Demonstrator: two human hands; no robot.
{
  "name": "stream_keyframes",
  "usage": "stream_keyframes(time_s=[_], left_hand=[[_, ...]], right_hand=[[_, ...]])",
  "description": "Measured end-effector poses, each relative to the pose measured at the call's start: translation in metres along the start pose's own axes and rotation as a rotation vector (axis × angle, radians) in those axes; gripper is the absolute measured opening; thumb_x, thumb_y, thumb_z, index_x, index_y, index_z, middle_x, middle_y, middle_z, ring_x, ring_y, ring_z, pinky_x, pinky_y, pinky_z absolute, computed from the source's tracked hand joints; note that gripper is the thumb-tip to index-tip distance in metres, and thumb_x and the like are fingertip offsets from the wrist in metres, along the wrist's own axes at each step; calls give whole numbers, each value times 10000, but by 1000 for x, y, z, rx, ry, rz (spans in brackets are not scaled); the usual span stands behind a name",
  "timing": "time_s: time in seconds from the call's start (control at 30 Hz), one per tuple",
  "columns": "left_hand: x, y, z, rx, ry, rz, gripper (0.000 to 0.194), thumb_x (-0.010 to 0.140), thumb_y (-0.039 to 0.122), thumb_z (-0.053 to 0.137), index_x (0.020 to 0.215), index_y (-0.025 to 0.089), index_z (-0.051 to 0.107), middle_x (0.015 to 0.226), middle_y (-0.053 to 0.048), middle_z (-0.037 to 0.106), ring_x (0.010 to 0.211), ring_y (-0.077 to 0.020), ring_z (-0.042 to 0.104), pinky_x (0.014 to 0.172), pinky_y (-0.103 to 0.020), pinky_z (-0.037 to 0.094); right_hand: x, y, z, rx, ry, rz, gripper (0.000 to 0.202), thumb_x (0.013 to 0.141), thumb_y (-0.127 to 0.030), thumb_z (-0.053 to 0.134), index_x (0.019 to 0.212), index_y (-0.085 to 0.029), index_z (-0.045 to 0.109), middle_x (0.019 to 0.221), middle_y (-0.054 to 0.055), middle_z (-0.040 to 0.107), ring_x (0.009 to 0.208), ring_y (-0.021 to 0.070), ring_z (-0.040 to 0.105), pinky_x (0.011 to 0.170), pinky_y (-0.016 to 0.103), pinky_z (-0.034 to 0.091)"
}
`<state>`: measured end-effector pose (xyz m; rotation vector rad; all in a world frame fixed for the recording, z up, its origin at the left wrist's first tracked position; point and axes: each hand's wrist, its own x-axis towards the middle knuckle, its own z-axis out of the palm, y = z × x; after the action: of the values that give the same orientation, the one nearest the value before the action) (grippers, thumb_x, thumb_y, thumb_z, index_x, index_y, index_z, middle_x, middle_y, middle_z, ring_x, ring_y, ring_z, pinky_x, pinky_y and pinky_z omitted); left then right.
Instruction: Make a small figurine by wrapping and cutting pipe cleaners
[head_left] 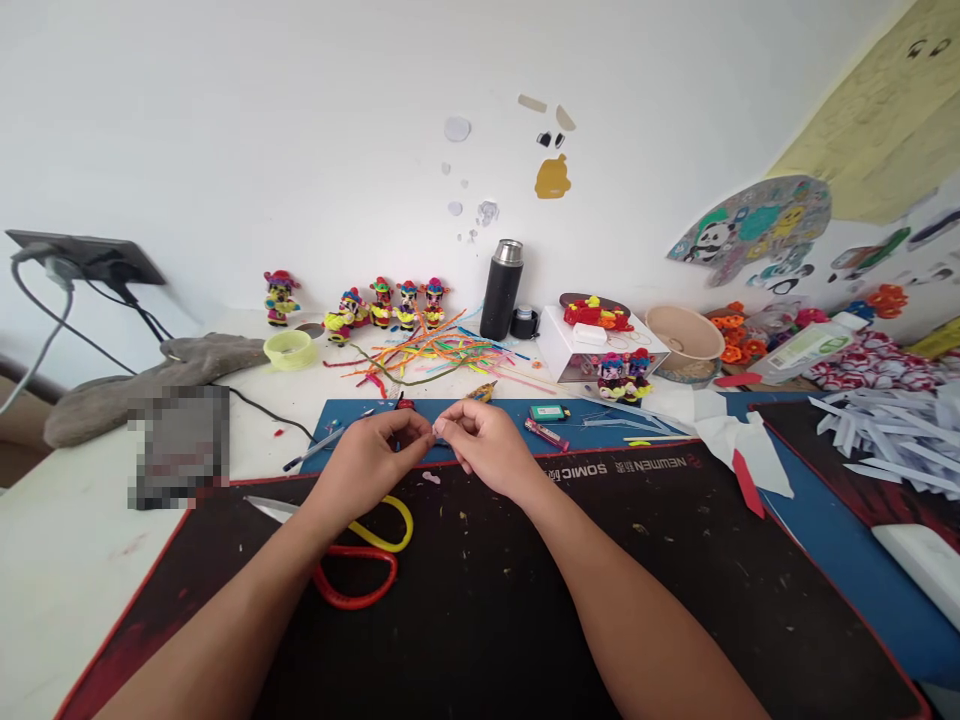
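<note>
My left hand [373, 455] and my right hand [487, 445] meet over the back edge of a black desk mat [495, 620]. Thumb and forefinger are pinched on each hand, and the fingertips almost touch. Something tiny and pale shows between them, too small to name. Scissors [356, 578] with one red and one yellow handle lie partly under my left forearm. A small pale scrap [431, 478] rests on the mat just below my hands. To the right of my right hand lies a pink lighter [547, 435], with a green box [550, 412] behind it.
Colourful pipe cleaners [442, 350] and several small figurines [381, 303] stand or lie along the wall. Further right are a black thermos [502, 290], a white box [600, 345], a round bowl [684, 335] and a heap of white paper strips [892, 430]. A tape roll [290, 350] sits at left.
</note>
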<state>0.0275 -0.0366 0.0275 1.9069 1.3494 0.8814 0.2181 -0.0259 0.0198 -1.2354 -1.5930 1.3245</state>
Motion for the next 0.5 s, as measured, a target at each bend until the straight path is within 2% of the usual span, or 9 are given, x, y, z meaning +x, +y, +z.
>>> stream_keyframes(time_s=[0.13, 0.33, 0.5], left_hand=[[-1, 2, 0, -19, -22, -15, 279, 897, 450, 642, 784, 206, 720, 681, 21, 691, 617, -154, 568, 585, -249, 412], [-2, 4, 1, -3, -42, -6, 301, 912, 466, 627, 793, 206, 721, 724, 6, 718, 651, -164, 581, 596, -252, 422], [-3, 6, 1, 33, -47, 58, 262, 914, 416, 613, 779, 211, 704, 726, 3, 720, 671, -170, 603, 607, -255, 428]], right_hand=[[0, -1, 0, -49, -4, -9, 104, 984, -274, 637, 916, -199, 657, 569, -71, 563, 449, 93, 486, 496, 226, 365], [-1, -5, -2, -156, -2, 43, 156, 994, -283, 619, 869, -196, 654, 518, -74, 533, 430, 94, 469, 502, 229, 336], [0, -4, -3, -69, -44, 82, 174, 990, -289, 603, 844, -198, 628, 501, -79, 517, 411, 95, 460, 468, 225, 324]])
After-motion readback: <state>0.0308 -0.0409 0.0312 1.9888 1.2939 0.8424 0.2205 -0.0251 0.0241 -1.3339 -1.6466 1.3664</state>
